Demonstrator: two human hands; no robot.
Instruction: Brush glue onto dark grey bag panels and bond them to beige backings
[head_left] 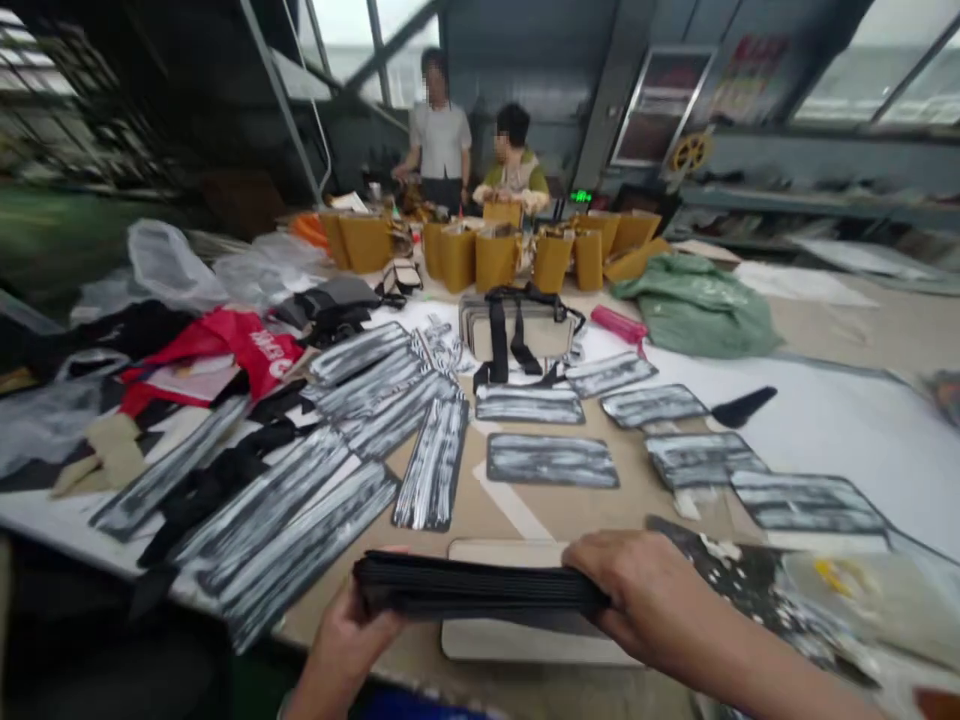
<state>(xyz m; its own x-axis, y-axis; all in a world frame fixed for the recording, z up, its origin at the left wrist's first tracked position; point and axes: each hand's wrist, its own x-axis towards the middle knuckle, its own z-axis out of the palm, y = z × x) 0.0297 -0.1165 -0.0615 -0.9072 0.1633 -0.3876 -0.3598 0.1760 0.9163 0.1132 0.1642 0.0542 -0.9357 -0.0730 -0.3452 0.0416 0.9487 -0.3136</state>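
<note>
My left hand [346,632] and my right hand [634,585] grip the two ends of a stack of thin black panels [480,588], held level near the table's front edge. Fingers wrap round both ends, with the left thumb at the front. Beneath the stack lies a flat beige panel [540,642] with rounded corners, partly covered by it. Just beyond, a dark rectangular panel [553,460] streaked with white lies on the table. Several more streaked panels [431,465] are spread to the left, some overlapping, and others [806,500] lie to the right.
Beige pieces with black straps [517,335] stand further back. Around them are a pink roll [619,325], a green plastic bag [697,305], and red cloth [247,350]. Brown cardboard pieces [495,260] line the far side, where two people [441,140] are. A stained board [750,590] lies right.
</note>
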